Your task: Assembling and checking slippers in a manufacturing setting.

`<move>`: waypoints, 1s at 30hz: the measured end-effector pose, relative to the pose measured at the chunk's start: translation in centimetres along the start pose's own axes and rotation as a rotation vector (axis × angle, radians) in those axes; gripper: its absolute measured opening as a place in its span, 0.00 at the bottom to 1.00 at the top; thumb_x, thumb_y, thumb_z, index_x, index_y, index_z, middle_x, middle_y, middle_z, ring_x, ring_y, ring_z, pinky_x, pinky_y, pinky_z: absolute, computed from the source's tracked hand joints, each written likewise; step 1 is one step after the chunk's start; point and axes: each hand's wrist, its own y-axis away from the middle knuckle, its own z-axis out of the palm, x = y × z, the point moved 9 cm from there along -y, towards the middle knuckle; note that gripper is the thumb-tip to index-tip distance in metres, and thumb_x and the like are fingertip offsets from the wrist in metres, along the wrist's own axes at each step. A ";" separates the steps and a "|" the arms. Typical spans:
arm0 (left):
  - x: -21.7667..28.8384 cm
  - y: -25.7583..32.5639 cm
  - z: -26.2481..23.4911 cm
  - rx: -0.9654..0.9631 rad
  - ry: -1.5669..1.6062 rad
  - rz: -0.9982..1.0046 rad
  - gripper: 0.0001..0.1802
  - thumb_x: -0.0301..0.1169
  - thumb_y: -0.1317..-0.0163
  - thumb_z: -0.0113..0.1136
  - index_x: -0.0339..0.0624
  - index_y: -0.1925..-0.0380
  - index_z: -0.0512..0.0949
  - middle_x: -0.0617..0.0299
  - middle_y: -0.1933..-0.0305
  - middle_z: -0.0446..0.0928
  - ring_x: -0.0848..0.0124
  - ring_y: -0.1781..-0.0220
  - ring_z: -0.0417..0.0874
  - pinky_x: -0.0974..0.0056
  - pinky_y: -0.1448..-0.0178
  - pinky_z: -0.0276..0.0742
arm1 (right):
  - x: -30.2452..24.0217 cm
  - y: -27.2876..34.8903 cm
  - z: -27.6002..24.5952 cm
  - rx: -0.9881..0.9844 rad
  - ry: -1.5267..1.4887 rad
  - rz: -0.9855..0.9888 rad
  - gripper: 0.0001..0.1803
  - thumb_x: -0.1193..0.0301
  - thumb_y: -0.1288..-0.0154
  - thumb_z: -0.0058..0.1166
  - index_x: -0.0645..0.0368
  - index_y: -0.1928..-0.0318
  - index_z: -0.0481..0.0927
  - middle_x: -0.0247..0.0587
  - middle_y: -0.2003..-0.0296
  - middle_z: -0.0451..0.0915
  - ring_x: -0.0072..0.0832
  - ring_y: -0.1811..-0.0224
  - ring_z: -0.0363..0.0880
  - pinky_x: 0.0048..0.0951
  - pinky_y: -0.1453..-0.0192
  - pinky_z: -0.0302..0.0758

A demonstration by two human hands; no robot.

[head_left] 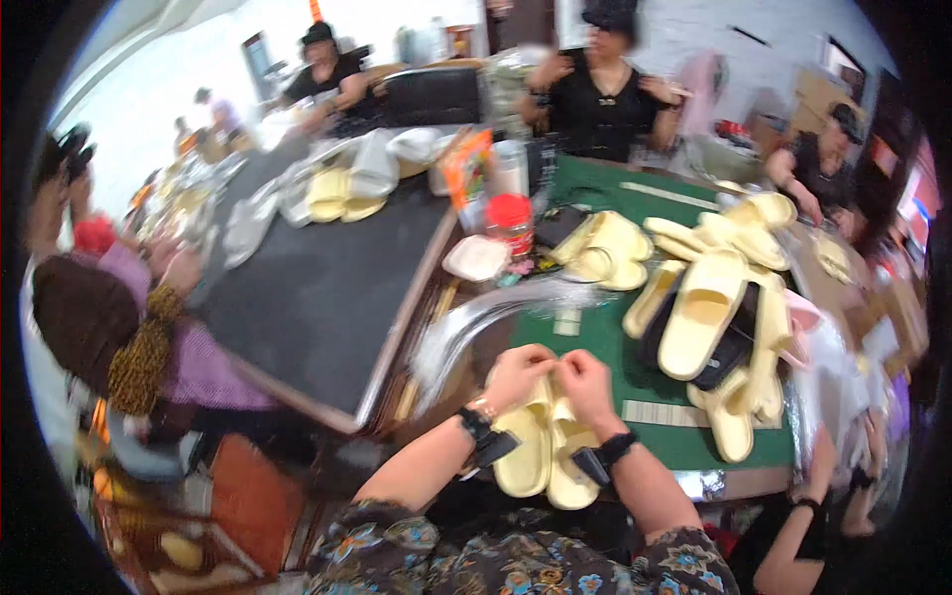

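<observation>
Close in front of me lies a pair of pale yellow slide slippers (523, 459), side by side with the toes toward me. Above their far ends my left hand (520, 378) and my right hand (587, 385) meet, fingertips pinched close together. Whatever sits between the fingers is too small or hidden to name. Just left of and beyond my left hand spreads a bundle of thin, clear strips (466, 332). To the right of my right hand, more yellow slippers (704, 312) are heaped over dark items on the green table mat (620, 362).
A red-lidded jar (510, 220), a white dish (477, 258) and an orange packet (468, 171) stand beyond the strips. A dark table (317, 307) on the left bears slippers in clear bags (369, 164). Several people sit around, one (600, 89) across from me. Pale ruled strips (666, 414) mark the mat.
</observation>
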 end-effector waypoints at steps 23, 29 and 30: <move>0.9 0.2 -0.4 0.020 0.036 -0.026 0.04 0.21 0.45 0.63 0.30 0.70 0.81 0.64 0.73 0.80 0.79 0.72 0.75 0.72 0.66 0.71 | 0.4 -0.2 0.5 0.014 -0.025 -0.066 0.09 0.70 0.40 0.52 0.64 0.69 0.75 0.49 0.74 0.77 0.42 0.72 0.75 0.38 0.67 0.71; 0.3 -0.2 -0.1 0.026 0.036 -0.071 0.04 0.20 0.45 0.63 0.29 0.71 0.81 0.62 0.74 0.80 0.77 0.72 0.76 0.71 0.66 0.72 | 1.2 -0.6 0.8 -0.002 -0.002 -0.071 0.09 0.69 0.40 0.52 0.63 0.68 0.75 0.48 0.73 0.77 0.42 0.71 0.76 0.38 0.67 0.71; 0.1 -0.2 -0.3 0.028 0.035 -0.063 0.04 0.20 0.45 0.63 0.29 0.71 0.81 0.62 0.74 0.80 0.77 0.72 0.76 0.71 0.66 0.72 | 1.0 -0.6 0.8 0.000 -0.001 -0.079 0.09 0.69 0.40 0.52 0.63 0.68 0.75 0.48 0.73 0.77 0.42 0.71 0.76 0.38 0.67 0.71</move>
